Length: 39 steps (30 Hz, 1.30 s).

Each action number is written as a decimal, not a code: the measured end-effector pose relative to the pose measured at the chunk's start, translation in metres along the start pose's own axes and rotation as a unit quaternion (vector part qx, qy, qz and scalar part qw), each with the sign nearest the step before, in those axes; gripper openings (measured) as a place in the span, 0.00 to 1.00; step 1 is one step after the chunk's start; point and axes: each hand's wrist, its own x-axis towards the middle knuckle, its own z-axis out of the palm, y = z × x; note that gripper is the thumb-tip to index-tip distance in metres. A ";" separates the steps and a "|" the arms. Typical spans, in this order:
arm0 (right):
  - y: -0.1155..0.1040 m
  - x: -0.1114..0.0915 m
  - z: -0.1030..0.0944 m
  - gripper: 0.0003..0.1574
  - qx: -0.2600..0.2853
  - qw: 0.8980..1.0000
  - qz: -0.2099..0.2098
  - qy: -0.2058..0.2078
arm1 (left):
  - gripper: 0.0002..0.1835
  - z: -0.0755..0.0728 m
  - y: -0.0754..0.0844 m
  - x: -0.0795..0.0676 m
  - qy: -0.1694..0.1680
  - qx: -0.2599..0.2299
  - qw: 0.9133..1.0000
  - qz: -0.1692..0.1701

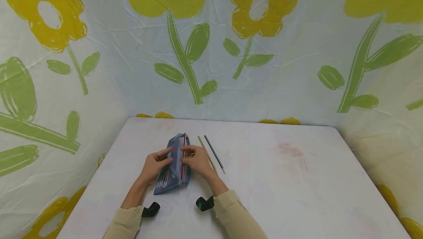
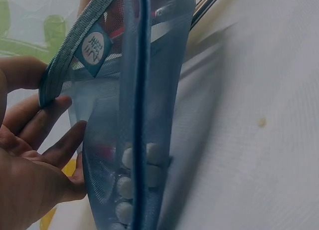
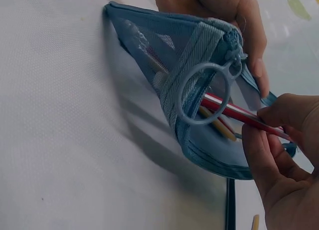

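Observation:
A blue see-through mesh pencil pouch (image 1: pixel 172 187) lies on the table with its mouth unzipped. My left hand (image 1: pixel 152 166) holds it by the edge of its opening. Between the thumb and fingers of my right hand (image 1: pixel 198 161) is a pinched red striped pencil (image 3: pixel 237 113), its far part inside the pouch mouth. Other pencils show within, including a yellow one (image 3: pixel 222 127). Through the mesh, several round white ends (image 2: pixel 124 187) appear in the left wrist view. A ring-shaped zipper pull (image 3: pixel 182 98) hangs at the opening.
To the right of the pouch, a tan pencil (image 1: pixel 211 162) and a dark pencil (image 1: pixel 214 152) lie side by side on the white table (image 1: pixel 284 195). Flower-printed cloth (image 1: pixel 277 92) hangs behind and at the sides.

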 end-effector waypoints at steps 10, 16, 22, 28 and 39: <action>-0.001 0.000 0.005 0.21 -0.004 1.000 0.008 0.006 | 0.28 0.002 0.002 0.001 0.015 -0.005 1.000 -0.006; 0.001 -0.002 0.009 0.21 -0.011 1.000 0.017 0.013 | 0.29 0.004 0.000 0.001 0.013 -0.010 1.000 -0.007; 0.003 -0.004 0.010 0.21 -0.035 0.999 -0.008 0.012 | 0.28 0.004 0.002 0.000 0.022 0.000 1.000 -0.007; 0.006 -0.008 0.013 0.21 -0.058 0.998 -0.017 0.007 | 0.28 0.004 0.002 0.001 0.022 0.004 1.000 -0.011; 0.003 -0.004 0.016 0.20 -0.086 0.996 -0.005 0.001 | 0.28 0.005 0.000 0.001 0.027 -0.009 1.000 0.000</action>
